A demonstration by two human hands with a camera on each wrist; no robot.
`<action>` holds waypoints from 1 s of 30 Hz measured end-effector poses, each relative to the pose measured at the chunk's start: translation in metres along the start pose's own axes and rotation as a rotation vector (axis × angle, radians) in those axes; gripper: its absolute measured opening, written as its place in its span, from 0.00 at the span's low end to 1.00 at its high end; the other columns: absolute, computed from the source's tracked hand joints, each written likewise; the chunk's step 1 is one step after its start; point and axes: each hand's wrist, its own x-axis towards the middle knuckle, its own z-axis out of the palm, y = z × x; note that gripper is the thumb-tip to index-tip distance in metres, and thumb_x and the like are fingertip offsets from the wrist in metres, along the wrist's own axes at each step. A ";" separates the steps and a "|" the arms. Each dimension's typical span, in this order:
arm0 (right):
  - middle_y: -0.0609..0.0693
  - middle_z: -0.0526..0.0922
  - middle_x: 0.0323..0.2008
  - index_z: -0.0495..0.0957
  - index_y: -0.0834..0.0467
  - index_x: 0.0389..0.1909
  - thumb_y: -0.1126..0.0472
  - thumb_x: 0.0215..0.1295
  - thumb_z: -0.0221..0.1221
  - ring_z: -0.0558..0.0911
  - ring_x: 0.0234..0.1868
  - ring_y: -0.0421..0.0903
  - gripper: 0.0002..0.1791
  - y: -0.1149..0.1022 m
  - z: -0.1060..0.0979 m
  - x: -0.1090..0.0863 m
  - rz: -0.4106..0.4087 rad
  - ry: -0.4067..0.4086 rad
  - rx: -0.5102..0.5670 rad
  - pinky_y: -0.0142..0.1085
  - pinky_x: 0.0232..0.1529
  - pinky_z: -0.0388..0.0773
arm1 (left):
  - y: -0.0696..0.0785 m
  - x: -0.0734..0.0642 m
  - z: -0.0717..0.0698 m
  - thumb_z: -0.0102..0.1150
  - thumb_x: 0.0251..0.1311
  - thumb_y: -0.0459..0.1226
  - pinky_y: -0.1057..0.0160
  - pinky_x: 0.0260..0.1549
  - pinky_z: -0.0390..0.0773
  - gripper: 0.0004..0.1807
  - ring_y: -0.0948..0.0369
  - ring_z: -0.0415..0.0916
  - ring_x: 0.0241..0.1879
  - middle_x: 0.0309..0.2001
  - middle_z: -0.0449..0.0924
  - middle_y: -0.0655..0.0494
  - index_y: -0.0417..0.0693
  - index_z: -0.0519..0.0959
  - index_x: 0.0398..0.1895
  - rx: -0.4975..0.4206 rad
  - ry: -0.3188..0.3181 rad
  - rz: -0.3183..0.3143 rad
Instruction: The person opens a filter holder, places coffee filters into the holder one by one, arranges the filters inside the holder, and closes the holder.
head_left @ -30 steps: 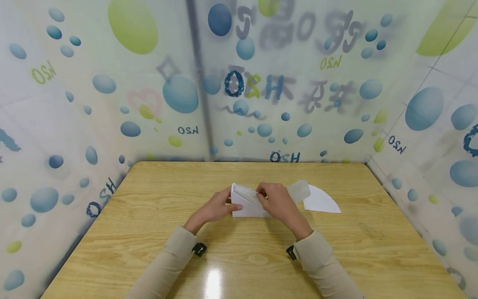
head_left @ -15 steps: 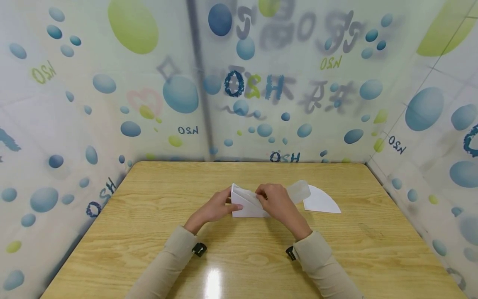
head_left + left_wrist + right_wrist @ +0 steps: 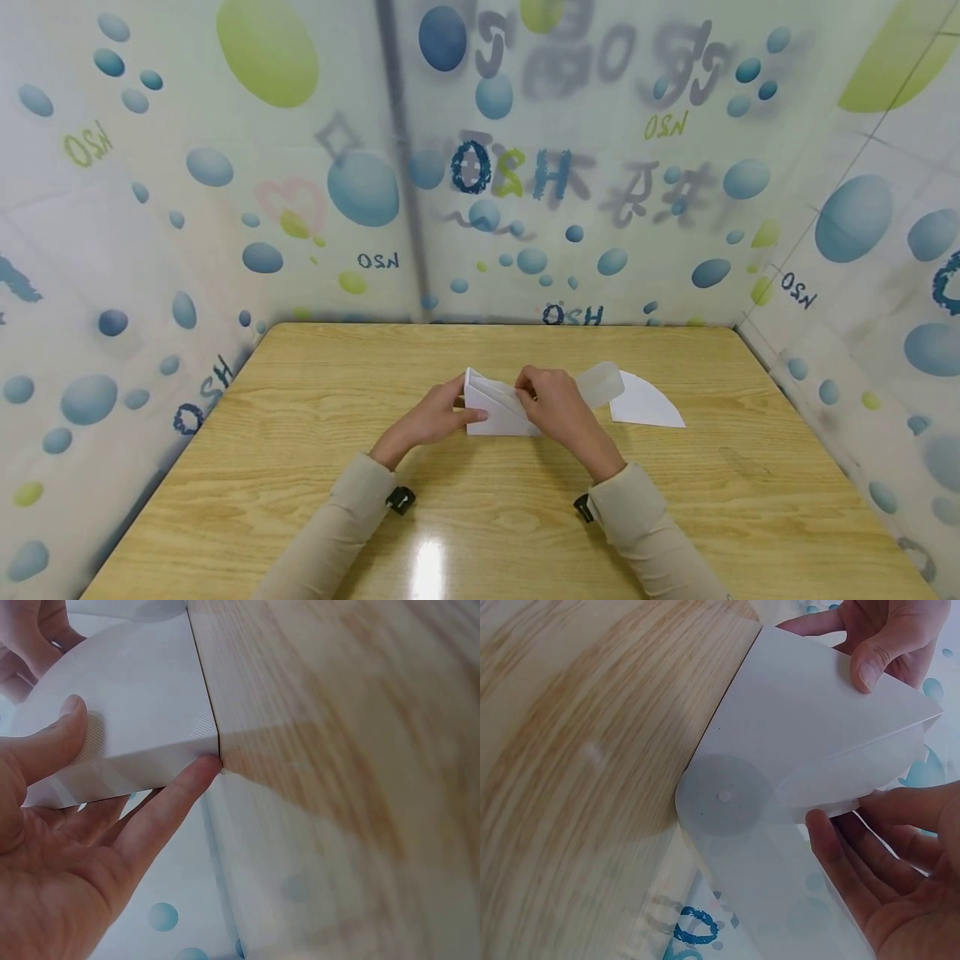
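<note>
A white fan-shaped paper box (image 3: 495, 425) stands on its straight edge on the table, its curved side up. My left hand (image 3: 433, 415) grips its left end, thumb on the near face (image 3: 142, 675) and fingers behind and along the end wall. With thumb and forefinger, my right hand (image 3: 558, 404) pinches the upper rim, where a thin whitish flap shows. A translucent plastic strip (image 3: 772, 877) with a rounded end overlaps the box's corner, a small round dot at its centre. In the head view that strip (image 3: 602, 383) sticks out behind the right hand.
A flat white fan-shaped piece (image 3: 647, 402) lies on the wooden table (image 3: 337, 358) right of the box. Black wrist mounts (image 3: 401, 500) sit at both cuffs. A wall covering (image 3: 525, 233) with blue and green dots rises behind the table.
The right hand's fingers shift very slightly at the box's upper rim. The left hand, the box and the flat white piece stay in place.
</note>
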 end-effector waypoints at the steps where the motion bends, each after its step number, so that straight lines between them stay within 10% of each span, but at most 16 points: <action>1: 0.49 0.88 0.30 0.85 0.57 0.33 0.66 0.67 0.67 0.80 0.28 0.39 0.03 0.000 0.000 0.000 0.002 -0.001 0.000 0.36 0.32 0.81 | 0.000 0.000 0.000 0.60 0.73 0.33 0.52 0.38 0.88 0.17 0.45 0.85 0.52 0.54 0.83 0.40 0.41 0.72 0.61 -0.004 0.000 -0.008; 30: 0.52 0.89 0.36 0.86 0.60 0.40 0.71 0.66 0.61 0.83 0.34 0.44 0.08 -0.003 -0.011 -0.001 -0.012 -0.011 0.003 0.39 0.37 0.84 | -0.001 0.001 0.000 0.60 0.73 0.34 0.54 0.38 0.88 0.18 0.43 0.84 0.53 0.54 0.82 0.38 0.39 0.71 0.61 -0.007 0.000 0.008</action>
